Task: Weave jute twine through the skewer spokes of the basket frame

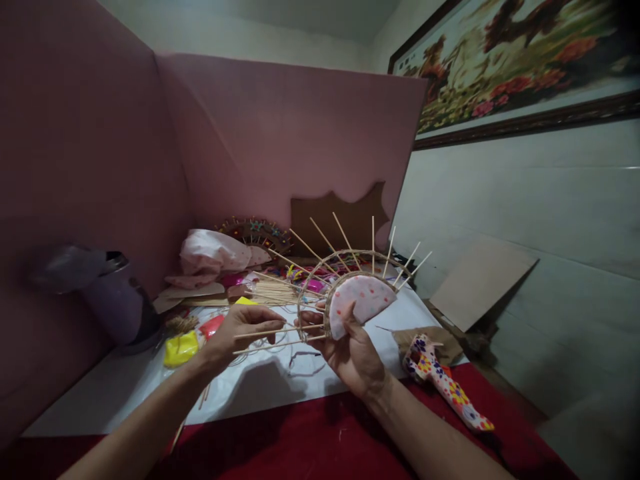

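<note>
There is one fan-shaped piece (367, 297), held up above the middle of the worktop (135, 407). Its centre is one half-circle of dotted pink cloth, and from it I count about eleven thin sticks (373, 237), crossed by one outer arch of cord (343, 254). The right hand (357, 357) is clamped on this piece, with the thumb on the cloth and the fingers behind. The left hand (250, 327) is half curled beside the two lowest sticks, its thumb and finger close together; I cannot tell whether they pinch a cord. The two hands are apart.

The worktop is white, with red along the front. At left there are one yellow packet (181, 350) and one red packet (213, 327); behind lies one bundle of sticks (275, 291). At right is one flowered object (453, 390). Pink panels (280, 147) stand behind, and one framed picture (520, 67) hangs on the tiled wall (575, 200).
</note>
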`<state>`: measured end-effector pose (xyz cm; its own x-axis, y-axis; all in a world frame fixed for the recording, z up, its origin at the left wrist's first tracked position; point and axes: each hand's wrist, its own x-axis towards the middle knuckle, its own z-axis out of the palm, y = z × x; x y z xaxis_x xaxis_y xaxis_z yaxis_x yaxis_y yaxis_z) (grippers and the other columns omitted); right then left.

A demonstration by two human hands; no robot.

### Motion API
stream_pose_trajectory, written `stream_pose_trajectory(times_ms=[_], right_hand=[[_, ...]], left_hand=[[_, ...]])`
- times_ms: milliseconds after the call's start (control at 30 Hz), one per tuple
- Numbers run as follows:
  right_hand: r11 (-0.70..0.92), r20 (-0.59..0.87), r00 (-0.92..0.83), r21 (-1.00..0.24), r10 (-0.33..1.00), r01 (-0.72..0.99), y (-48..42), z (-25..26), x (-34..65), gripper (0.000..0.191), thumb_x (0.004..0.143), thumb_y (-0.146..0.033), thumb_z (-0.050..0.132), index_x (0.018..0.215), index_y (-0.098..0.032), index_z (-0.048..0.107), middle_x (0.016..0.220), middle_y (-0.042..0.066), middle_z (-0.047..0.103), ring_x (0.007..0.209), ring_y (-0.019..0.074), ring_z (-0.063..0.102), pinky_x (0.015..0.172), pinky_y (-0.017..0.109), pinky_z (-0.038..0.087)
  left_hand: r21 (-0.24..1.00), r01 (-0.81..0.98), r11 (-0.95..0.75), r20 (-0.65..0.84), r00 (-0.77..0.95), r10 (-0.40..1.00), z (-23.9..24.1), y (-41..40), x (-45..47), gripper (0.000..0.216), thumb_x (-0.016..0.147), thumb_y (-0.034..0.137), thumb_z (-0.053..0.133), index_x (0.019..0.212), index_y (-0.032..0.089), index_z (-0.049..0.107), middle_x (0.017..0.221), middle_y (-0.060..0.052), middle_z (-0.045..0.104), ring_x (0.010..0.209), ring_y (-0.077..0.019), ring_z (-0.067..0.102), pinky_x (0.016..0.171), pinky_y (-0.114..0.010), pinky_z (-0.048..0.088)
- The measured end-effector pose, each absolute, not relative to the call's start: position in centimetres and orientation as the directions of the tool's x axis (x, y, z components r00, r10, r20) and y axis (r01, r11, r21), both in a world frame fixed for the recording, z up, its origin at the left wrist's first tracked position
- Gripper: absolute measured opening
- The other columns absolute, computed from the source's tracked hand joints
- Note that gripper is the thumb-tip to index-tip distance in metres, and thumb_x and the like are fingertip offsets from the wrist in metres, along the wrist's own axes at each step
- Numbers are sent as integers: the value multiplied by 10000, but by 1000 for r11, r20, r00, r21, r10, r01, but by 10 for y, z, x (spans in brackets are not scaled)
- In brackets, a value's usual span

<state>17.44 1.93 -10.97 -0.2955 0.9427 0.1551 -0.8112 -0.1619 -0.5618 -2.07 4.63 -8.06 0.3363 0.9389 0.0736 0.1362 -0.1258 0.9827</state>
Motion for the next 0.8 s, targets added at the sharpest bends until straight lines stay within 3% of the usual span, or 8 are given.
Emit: stream_pose_trajectory(times_ms=[167,400,600,800], right_hand=[[-179,154,-314,-560,937,-809,18,-110,175,401,798,-508,539,905,-140,656,926,116,707,880,228,661,764,311,512],[-191,149,-318,-546,936,-816,19,-109,177,391,799,-514,532,890,-153,654,826,91,712,810,219,666,758,353,521],[-180,151,-309,-551,939,-815,20,-111,176,350,831,-461,517,899,-145,653,813,90,710,807,213,667,732,351,531],[-169,159,-308,-566,938,-807,21,-112,177,362,836,-464,507,925,-139,641,836,102,709,850,231,663,714,366,536]], left_hand=[[962,240,-130,39,352,935,-61,55,-44,157,615,280,738,666,142,685,571,2,599,538,-85,492,524,-209,363],[958,225,-176,90,346,934,-47,66,-56,203,639,298,718,749,139,654,636,0,604,575,-87,506,566,-221,401],[907,367,-208,86,321,943,-32,64,-52,244,662,353,687,658,131,586,520,45,480,441,-39,348,409,-176,237],[906,404,-130,-5,318,948,-20,65,-57,280,671,391,662,660,132,553,480,48,451,391,-30,285,394,-198,154]])
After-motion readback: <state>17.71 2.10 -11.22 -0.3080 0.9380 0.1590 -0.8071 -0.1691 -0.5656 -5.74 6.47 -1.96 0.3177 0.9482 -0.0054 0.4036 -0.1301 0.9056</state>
